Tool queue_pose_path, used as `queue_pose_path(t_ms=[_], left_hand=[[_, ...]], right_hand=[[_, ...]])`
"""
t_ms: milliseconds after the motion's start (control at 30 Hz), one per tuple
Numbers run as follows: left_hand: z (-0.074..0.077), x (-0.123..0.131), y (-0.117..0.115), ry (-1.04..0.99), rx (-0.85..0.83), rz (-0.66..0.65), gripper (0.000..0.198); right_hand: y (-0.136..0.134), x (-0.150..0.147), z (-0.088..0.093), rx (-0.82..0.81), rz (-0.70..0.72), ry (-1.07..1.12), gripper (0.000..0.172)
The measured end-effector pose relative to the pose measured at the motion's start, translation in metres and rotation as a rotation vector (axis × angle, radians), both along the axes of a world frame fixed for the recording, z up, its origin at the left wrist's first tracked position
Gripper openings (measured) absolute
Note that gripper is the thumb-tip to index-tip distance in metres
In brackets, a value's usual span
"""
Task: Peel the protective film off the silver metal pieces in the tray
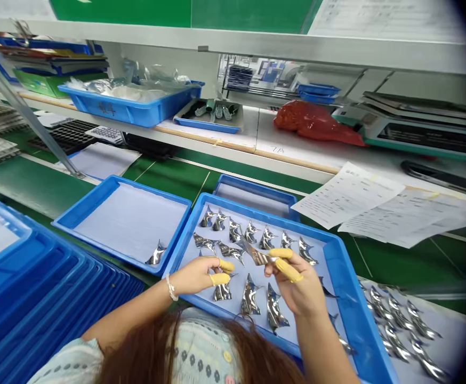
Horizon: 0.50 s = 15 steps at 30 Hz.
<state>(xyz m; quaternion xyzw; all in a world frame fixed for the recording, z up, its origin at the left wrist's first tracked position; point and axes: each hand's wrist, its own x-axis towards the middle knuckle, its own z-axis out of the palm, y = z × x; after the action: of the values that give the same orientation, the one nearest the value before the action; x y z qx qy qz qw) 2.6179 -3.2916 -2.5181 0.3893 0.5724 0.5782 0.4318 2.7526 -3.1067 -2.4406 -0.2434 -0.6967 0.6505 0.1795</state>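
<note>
My right hand (299, 282), with yellow finger cots on, pinches a shiny curved metal piece (258, 257) above a blue tray (343, 261). My left hand (201, 274), also in yellow finger cots, hovers over the tray's left side. Its thumb and index finger are apart with nothing visible between them. Just beneath those fingers lies another metal piece (222, 291), partly covered by them. Several similar pieces stand in rows on the tray's white liner. To the left, a second blue tray (123, 218) has a single metal piece (157, 253) in its near right corner.
Stacked blue trays (57, 298) rise at the lower left. More metal pieces lie on a white sheet (409, 368) at the right. Printed papers (348, 194) hang off the shelf, which carries a red bag (315, 124), a scale (425, 130) and a blue bin (137, 109).
</note>
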Motion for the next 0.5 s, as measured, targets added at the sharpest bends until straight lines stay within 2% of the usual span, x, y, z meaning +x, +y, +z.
queue_pose_path(t_ms=[100,200,300,400,500], left_hand=[[0.013,-0.005,0.002,0.011,0.197,0.152,0.048],[0.027,-0.01,0.0,0.017,0.367,0.232,0.049],[0.036,-0.013,-0.002,-0.019,0.396,0.222,0.047],[0.04,-0.017,-0.006,-0.054,0.346,0.224,0.053],[0.043,-0.023,-0.013,0.06,0.348,0.228,0.052]], right_hand=[[-0.041,-0.004,-0.001,-0.389,-0.015,0.184,0.018],[-0.064,-0.004,-0.013,-0.612,-0.039,0.191,0.021],[-0.07,-0.001,-0.025,-0.712,0.019,0.165,0.024],[-0.071,-0.001,-0.032,-0.724,0.123,0.147,0.022],[-0.071,-0.005,-0.037,-0.685,0.183,0.132,0.024]])
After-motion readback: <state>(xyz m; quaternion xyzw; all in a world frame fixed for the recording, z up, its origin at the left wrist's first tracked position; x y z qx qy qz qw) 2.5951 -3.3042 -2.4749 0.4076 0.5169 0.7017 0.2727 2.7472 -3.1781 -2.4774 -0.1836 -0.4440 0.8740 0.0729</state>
